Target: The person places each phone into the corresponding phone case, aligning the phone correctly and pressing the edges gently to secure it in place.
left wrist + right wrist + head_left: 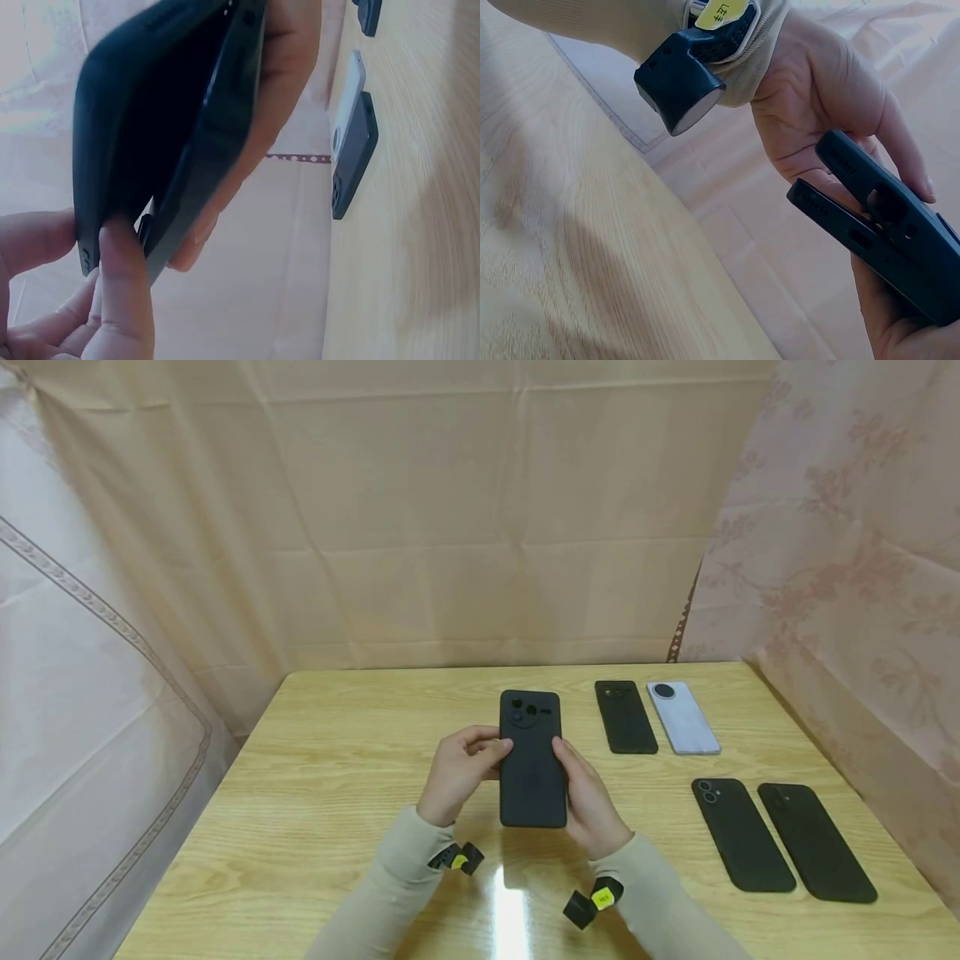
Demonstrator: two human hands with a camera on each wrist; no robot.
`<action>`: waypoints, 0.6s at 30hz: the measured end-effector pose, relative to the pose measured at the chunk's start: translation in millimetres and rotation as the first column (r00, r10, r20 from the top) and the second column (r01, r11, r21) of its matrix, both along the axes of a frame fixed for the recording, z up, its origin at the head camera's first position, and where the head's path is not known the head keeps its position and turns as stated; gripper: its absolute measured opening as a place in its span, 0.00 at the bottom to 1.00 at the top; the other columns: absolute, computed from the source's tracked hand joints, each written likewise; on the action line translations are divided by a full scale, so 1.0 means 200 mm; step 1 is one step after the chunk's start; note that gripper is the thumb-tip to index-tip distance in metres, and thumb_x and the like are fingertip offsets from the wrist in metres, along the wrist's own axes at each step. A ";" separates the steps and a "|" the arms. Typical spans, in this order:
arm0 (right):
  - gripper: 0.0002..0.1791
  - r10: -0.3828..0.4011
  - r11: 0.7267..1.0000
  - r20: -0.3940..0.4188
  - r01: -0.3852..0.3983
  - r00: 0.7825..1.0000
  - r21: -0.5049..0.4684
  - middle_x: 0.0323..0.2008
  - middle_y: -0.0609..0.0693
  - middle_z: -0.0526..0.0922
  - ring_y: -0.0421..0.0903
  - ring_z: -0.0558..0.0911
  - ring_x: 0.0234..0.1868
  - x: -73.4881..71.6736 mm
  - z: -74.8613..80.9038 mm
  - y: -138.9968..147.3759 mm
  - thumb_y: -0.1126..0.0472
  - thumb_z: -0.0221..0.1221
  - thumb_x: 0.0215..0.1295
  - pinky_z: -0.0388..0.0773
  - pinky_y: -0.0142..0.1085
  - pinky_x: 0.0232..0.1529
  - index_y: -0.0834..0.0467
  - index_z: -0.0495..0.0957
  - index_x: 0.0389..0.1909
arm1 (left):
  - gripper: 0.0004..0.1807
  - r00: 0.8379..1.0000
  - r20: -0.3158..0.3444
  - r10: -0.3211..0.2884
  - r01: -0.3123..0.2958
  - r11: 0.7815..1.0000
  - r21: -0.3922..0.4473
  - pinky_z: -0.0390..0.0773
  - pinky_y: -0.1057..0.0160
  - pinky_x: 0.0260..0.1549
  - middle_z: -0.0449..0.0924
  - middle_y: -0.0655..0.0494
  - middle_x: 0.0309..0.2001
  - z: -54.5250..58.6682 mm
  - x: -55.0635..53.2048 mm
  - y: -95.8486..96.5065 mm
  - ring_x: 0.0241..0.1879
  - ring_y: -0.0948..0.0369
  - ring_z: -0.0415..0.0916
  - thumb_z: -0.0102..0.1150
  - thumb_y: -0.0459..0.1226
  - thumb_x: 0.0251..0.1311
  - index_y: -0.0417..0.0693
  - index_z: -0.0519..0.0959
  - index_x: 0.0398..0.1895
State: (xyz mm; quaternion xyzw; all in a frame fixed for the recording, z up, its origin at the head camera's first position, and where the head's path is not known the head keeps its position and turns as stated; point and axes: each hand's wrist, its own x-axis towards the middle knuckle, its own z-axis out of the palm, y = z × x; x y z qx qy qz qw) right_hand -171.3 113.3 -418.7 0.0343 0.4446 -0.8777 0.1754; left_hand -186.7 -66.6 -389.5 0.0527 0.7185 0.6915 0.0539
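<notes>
Above the table, both hands hold a black phone case (pixel 532 777) with its camera cutouts facing up. A dark phone (pixel 825 214) lies beneath it, and the right wrist view shows a gap between the two along the port end. My left hand (pixel 457 772) pinches the case's edge; in the left wrist view its thumb sits inside the opening between case (pixel 90 150) and phone (pixel 225 112). On the opposite side, my right hand (pixel 592 797) grips the phone, its thumb along the right edge. Most of the phone is hidden under the case in the head view.
At the back right of the wooden table (pixel 337 777) lie a black phone-shaped piece (pixel 626 718) and a light blue phone (pixel 684 718). Nearer on the right are two more black ones, a left one (pixel 742 835) and a right one (pixel 817 843). Cloth curtains (pixel 450 527) surround the table.
</notes>
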 end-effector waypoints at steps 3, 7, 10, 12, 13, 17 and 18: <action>0.30 -0.004 1.000 0.003 0.004 1.000 0.010 0.67 0.45 0.63 0.35 0.75 0.58 0.00 0.00 0.00 0.46 0.41 0.79 0.77 0.32 0.58 0.48 0.49 0.76 | 0.17 0.999 -0.030 0.012 -0.013 1.000 -0.023 0.86 0.57 0.35 0.84 0.43 0.38 0.00 0.00 -0.01 0.29 0.62 0.81 0.64 0.36 0.61 0.36 0.81 0.51; 0.29 -0.001 1.000 -0.008 0.001 1.000 0.023 0.65 0.46 0.66 0.36 0.76 0.58 0.00 0.00 -0.01 0.45 0.41 0.79 0.78 0.33 0.58 0.48 0.51 0.75 | 0.15 0.998 -0.053 0.022 -0.025 0.998 -0.051 0.86 0.54 0.38 0.83 0.45 0.37 0.00 0.00 -0.02 0.31 0.62 0.80 0.65 0.37 0.61 0.38 0.82 0.48; 0.30 0.003 1.000 -0.021 -0.002 1.000 0.031 0.65 0.46 0.66 0.37 0.76 0.59 0.00 0.00 -0.01 0.45 0.42 0.78 0.78 0.34 0.58 0.48 0.51 0.75 | 0.15 0.998 -0.064 0.030 -0.034 0.997 -0.072 0.85 0.55 0.39 0.83 0.46 0.37 -0.01 0.00 -0.02 0.33 0.62 0.79 0.65 0.38 0.61 0.39 0.82 0.48; 0.31 0.003 0.999 -0.027 -0.002 1.000 0.037 0.65 0.47 0.66 0.37 0.76 0.59 0.00 0.00 -0.01 0.45 0.43 0.78 0.78 0.34 0.58 0.49 0.52 0.76 | 0.15 0.997 -0.069 0.033 -0.039 0.996 -0.079 0.84 0.59 0.38 0.82 0.47 0.37 -0.01 0.00 -0.03 0.34 0.61 0.78 0.65 0.38 0.61 0.39 0.82 0.47; 0.30 0.000 0.999 -0.026 0.001 1.000 0.040 0.65 0.47 0.66 0.37 0.76 0.59 0.00 0.00 -0.02 0.45 0.43 0.77 0.78 0.35 0.58 0.49 0.52 0.75 | 0.15 0.997 -0.069 0.034 -0.040 0.996 -0.082 0.84 0.59 0.39 0.82 0.47 0.37 -0.01 0.00 -0.03 0.34 0.61 0.78 0.65 0.38 0.61 0.39 0.82 0.47; 0.29 -0.010 0.999 -0.017 0.011 1.000 0.050 0.62 0.46 0.69 0.38 0.77 0.58 -0.01 -0.01 -0.02 0.45 0.44 0.77 0.79 0.35 0.57 0.48 0.54 0.74 | 0.15 0.998 -0.057 0.040 -0.044 0.996 -0.082 0.85 0.59 0.41 0.82 0.47 0.38 -0.01 0.00 -0.03 0.35 0.61 0.79 0.65 0.38 0.61 0.39 0.81 0.47; 0.29 -0.012 0.998 -0.015 0.013 1.000 0.055 0.62 0.46 0.70 0.38 0.77 0.57 -0.01 -0.01 -0.02 0.45 0.44 0.77 0.79 0.36 0.57 0.48 0.55 0.74 | 0.15 0.998 -0.050 0.043 -0.047 0.996 -0.082 0.85 0.59 0.41 0.82 0.47 0.38 -0.01 -0.01 -0.03 0.35 0.61 0.80 0.66 0.38 0.61 0.39 0.81 0.47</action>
